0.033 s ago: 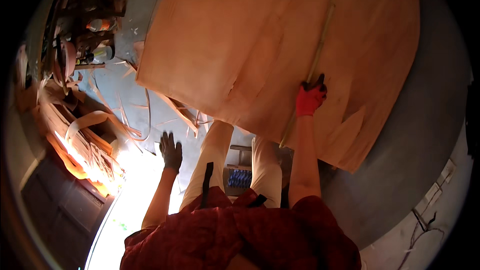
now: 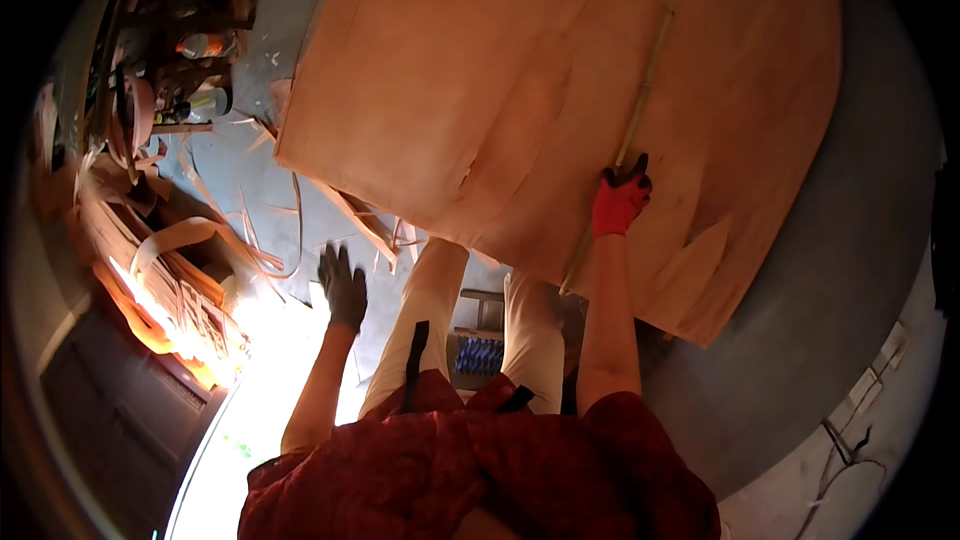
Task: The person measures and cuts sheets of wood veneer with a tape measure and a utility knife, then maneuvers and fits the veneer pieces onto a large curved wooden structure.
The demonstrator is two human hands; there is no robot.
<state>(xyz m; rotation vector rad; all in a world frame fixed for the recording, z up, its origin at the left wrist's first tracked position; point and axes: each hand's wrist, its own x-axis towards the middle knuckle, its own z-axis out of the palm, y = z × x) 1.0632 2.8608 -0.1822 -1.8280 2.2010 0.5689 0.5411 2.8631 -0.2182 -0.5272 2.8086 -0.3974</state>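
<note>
A large sheet of brown wood (image 2: 400, 110), like plywood or veneer, lies in front of me with torn, patched areas in its surface. Along its right half runs a long thin yellowish stick (image 2: 648, 80), its near end close to the sheet's front edge. My right hand (image 2: 622, 202), in a red glove with dark fingertips, is closed on this stick near that end; some of its fingers are hidden. To the left of my legs, my left hand (image 2: 343, 288), in a dark glove, is held away from the sheet with fingers spread and nothing in it.
Wood strips and offcuts (image 2: 180, 250) are heaped at the left, with curled scraps on the grey floor (image 2: 255, 90). Plastic bottles (image 2: 205, 104) lie at the upper left. A small stool with a blue woven part (image 2: 479, 356) shows between my legs. Cables (image 2: 850, 445) run at the lower right.
My left hand has shifted slightly forward. My right hand and the stick look nearly the same.
</note>
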